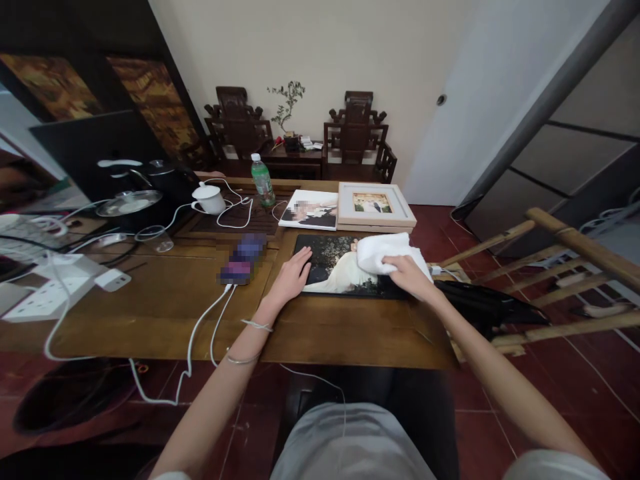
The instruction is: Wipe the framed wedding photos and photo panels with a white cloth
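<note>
A dark-edged photo panel (327,279) lies flat on the wooden table (320,330); it pictures a figure in a long pale dress. My left hand (293,275) rests on its left edge with the fingers stretched out. On the panel's right part, my right hand (407,275) presses a folded white cloth (383,250), fingers closed on it. The cloth covers the upper right of the picture. Just behind the panel lie a white photo print (310,208) and a pale picture frame (377,203), which sits on another frame.
Left of the panel lies a phone (243,259) with white cables attached. Further back stand a green-labelled bottle (263,180) and a white lidded cup (209,199). A power strip (55,293), a clear plastic cup (155,238) and kettles occupy the left. A wooden chair (520,233) stands at right.
</note>
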Demonstrator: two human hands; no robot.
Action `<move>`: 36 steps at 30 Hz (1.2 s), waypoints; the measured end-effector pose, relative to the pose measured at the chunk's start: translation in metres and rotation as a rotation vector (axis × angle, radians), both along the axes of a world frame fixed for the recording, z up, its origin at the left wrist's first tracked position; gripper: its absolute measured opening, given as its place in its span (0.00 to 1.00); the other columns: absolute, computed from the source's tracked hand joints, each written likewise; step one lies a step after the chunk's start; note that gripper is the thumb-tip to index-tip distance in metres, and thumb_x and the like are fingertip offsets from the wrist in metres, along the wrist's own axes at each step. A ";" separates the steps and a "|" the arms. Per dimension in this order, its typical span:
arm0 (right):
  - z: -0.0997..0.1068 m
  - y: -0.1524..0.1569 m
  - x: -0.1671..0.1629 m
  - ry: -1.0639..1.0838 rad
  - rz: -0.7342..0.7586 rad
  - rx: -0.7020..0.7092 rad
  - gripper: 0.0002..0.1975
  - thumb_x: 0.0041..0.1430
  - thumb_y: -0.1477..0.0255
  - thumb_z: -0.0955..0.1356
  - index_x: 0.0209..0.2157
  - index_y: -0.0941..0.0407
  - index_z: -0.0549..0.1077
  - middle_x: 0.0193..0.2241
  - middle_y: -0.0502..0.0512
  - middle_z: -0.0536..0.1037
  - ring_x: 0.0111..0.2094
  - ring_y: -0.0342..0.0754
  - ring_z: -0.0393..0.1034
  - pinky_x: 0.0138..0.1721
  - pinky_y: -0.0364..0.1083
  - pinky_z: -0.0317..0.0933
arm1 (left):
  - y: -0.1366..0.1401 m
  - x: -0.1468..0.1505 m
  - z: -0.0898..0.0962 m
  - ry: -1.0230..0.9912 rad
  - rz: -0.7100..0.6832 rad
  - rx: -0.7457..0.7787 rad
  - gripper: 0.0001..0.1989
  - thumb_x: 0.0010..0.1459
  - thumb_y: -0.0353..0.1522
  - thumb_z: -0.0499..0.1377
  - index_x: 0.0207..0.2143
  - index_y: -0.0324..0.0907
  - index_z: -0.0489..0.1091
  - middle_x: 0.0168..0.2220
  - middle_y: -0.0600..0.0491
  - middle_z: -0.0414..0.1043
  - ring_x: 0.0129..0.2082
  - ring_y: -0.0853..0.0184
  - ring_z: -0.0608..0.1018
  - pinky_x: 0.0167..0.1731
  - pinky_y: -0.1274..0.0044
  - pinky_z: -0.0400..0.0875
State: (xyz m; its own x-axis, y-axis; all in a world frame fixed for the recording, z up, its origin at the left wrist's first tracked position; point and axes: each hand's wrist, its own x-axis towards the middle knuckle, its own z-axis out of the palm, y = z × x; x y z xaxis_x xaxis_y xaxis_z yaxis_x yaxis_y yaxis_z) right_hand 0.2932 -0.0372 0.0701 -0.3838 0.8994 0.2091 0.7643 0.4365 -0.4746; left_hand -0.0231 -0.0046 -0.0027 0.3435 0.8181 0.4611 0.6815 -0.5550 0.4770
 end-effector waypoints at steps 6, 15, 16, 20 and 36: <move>-0.003 -0.082 -0.014 -0.005 0.103 -0.076 0.18 0.35 0.84 0.56 0.26 0.53 0.70 0.28 0.49 0.77 0.34 0.49 0.72 0.58 0.54 0.47 | 0.000 0.000 0.001 0.012 0.012 -0.020 0.20 0.64 0.33 0.46 0.56 0.36 0.64 0.60 0.43 0.62 0.62 0.60 0.62 0.61 0.62 0.59; 0.008 -0.017 -0.018 -0.016 0.089 -0.045 0.13 0.38 0.81 0.57 0.23 0.55 0.69 0.23 0.51 0.74 0.29 0.48 0.67 0.38 0.43 0.57 | 0.001 -0.001 0.000 0.002 0.009 -0.027 0.20 0.65 0.34 0.46 0.56 0.37 0.64 0.60 0.43 0.62 0.62 0.60 0.62 0.61 0.62 0.59; 0.009 -0.002 -0.018 -0.010 0.077 -0.047 0.13 0.37 0.80 0.57 0.23 0.56 0.69 0.24 0.52 0.74 0.29 0.49 0.67 0.36 0.43 0.56 | 0.001 -0.001 0.000 -0.001 0.006 -0.023 0.20 0.65 0.34 0.46 0.55 0.37 0.64 0.60 0.44 0.62 0.62 0.61 0.62 0.61 0.62 0.59; 0.016 0.053 -0.018 -0.013 0.049 -0.070 0.14 0.35 0.79 0.57 0.24 0.57 0.71 0.27 0.54 0.77 0.32 0.51 0.67 0.36 0.44 0.56 | 0.001 -0.001 -0.002 -0.016 -0.002 -0.013 0.20 0.65 0.34 0.46 0.55 0.37 0.65 0.60 0.43 0.63 0.62 0.60 0.62 0.60 0.62 0.59; 0.010 0.018 -0.016 -0.009 0.062 -0.040 0.14 0.36 0.79 0.57 0.24 0.56 0.70 0.24 0.52 0.74 0.29 0.49 0.66 0.34 0.43 0.55 | 0.000 0.000 0.001 -0.005 -0.004 -0.012 0.20 0.65 0.33 0.46 0.55 0.36 0.64 0.60 0.43 0.62 0.62 0.61 0.62 0.61 0.64 0.58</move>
